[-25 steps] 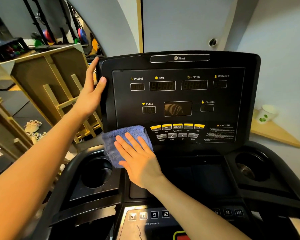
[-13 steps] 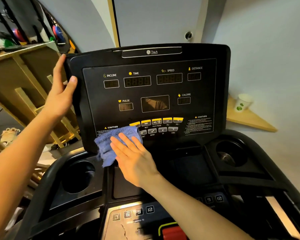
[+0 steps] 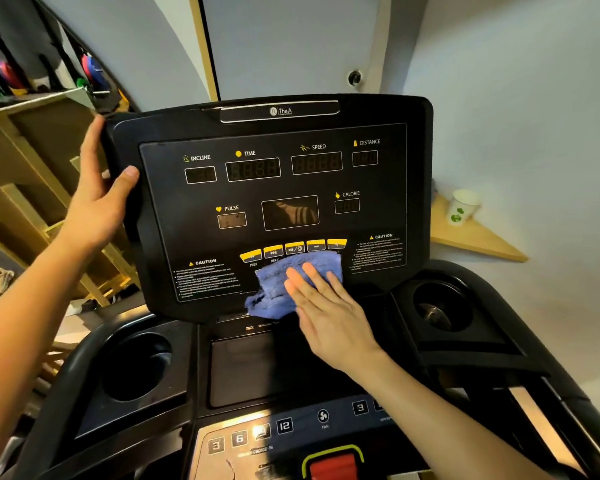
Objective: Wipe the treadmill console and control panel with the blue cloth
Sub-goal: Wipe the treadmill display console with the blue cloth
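The black treadmill console [image 3: 378, 119] stands upright in front of me with dark displays for incline, time, speed, distance, pulse and calorie. My right hand [image 3: 329, 313] lies flat on the blue cloth [image 3: 284, 282], pressing it against the console's lower middle, over the button rows just under the yellow buttons [image 3: 291, 249]. My left hand [image 3: 97, 199] grips the console's left edge, thumb on the front. Below sits the control panel [image 3: 284, 426] with numbered keys and a red stop key [image 3: 333, 465].
Two round cup holders sit at the left [image 3: 136, 365] and right [image 3: 440, 306] of the console base. A paper cup [image 3: 463, 206] stands on a wooden corner shelf [image 3: 482, 240] at the right. A wooden rack [image 3: 25, 161] stands at the left.
My right hand has slid the blue cloth to the right along the console's bottom, from the left caution label to under the yellow buttons. My left hand has kept its grip on the edge.
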Motion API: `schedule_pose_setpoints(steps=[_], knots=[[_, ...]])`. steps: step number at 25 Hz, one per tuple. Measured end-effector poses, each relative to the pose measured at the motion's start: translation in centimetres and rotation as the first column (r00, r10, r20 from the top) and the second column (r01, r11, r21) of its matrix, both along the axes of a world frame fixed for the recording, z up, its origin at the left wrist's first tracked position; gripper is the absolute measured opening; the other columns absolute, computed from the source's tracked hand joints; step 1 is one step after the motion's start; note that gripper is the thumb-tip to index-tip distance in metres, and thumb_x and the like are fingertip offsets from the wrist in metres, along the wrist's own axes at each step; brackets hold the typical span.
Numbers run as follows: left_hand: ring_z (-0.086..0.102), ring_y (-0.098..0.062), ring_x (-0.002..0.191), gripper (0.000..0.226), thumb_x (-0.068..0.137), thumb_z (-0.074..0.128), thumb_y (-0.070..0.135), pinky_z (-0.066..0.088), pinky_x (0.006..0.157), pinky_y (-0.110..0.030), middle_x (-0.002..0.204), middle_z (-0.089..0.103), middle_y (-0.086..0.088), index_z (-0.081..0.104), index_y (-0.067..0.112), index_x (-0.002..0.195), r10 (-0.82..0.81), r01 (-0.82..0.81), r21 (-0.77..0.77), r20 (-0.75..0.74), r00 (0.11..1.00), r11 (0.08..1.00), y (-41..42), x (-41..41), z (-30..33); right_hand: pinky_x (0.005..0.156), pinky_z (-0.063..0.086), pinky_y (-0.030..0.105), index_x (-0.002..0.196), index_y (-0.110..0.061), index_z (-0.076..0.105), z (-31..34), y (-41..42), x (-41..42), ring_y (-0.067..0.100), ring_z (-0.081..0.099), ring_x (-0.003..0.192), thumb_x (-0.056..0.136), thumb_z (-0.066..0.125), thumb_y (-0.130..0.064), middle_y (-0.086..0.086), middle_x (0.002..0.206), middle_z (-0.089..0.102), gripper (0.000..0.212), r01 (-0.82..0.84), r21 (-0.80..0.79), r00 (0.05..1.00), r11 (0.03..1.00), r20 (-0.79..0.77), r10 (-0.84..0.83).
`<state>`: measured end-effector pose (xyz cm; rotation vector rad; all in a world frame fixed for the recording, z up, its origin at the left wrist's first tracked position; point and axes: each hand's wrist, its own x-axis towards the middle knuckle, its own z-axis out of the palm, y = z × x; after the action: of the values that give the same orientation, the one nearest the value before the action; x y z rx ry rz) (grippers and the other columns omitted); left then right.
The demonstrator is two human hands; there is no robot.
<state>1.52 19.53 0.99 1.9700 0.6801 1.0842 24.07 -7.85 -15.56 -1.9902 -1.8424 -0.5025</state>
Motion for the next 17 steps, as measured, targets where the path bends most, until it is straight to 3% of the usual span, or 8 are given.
schedule_pose_setpoints(steps=[7, 17], knots=[[0.051, 0.004, 0.118, 0.063, 0.103, 0.044, 0.020, 0.042, 0.104, -0.035, 0.156, 0.031, 0.010, 0.014, 0.057, 0.145, 0.056, -0.056, 0.013, -0.012, 0.998, 0.998, -1.4, 0.7, 0.4, 0.119, 0.027, 0.047, 0.150, -0.013, 0.042, 0.4, -3.4, 4.8, 0.019, 0.020, 0.152, 0.104, 0.034, -0.030, 0.000, 0.161, 0.031, 0.049, 0.078, -0.012, 0.997, 0.997, 0.022, -0.078], [0.044, -0.016, 0.132, 0.064, 0.103, 0.043, 0.028, 0.041, 0.100, -0.030, 0.156, 0.030, 0.010, 0.007, 0.050, 0.151, 0.050, -0.050, 0.003, -0.016, 0.999, 0.999, -1.3, 0.5, 0.5, 0.121, 0.024, 0.047, 0.153, -0.011, 0.035, -0.3, -5.1, 8.2, 0.019, 0.016, 0.153, 0.105, 0.025, -0.028, 0.003, 0.162, 0.029, 0.052, 0.227, 0.014, 0.973, 0.974, -0.051, -0.226]])
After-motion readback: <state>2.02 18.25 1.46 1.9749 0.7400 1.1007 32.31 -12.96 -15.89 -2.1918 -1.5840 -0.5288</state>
